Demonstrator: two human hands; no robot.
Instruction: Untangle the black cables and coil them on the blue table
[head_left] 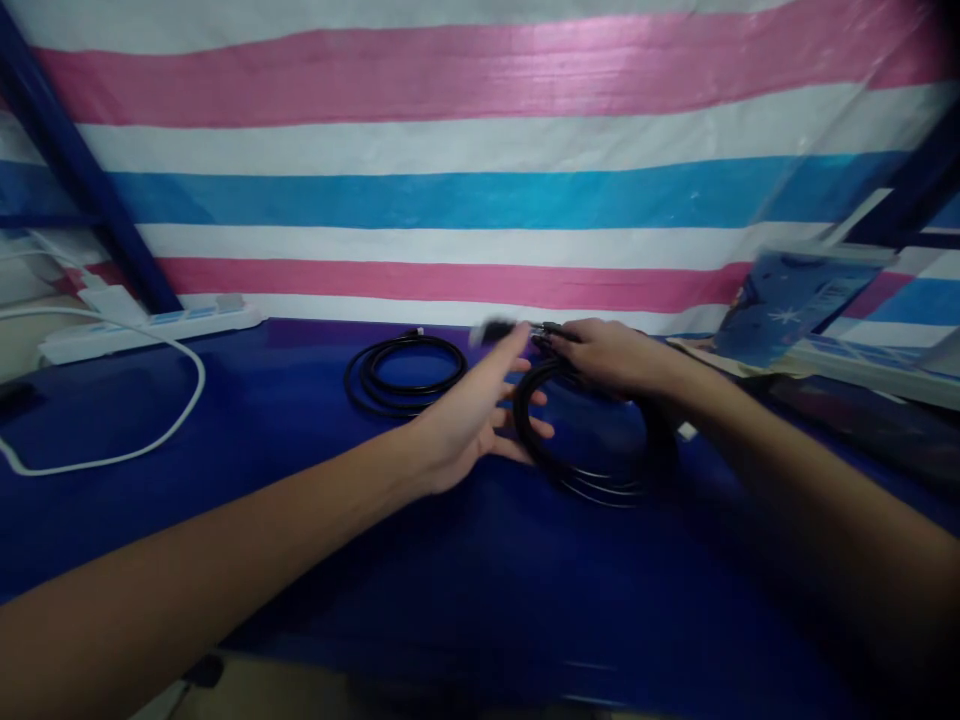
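On the blue table point(300, 520) lie two coils of black cable. One coil point(405, 375) rests flat to the left, untouched. My right hand point(611, 355) is closed over the top of the second, larger coil point(592, 470), near its plug ends. My left hand point(472, 415) reaches in beside that coil with fingers stretched out, its fingertips against the coil's left side. The picture is smeared by motion around both hands.
A white power strip point(150, 328) and a white cord point(150, 440) lie at the far left. A blue printed package point(795, 300) leans at the right over flat items. A pink, white and blue striped sheet point(480, 150) hangs behind the table.
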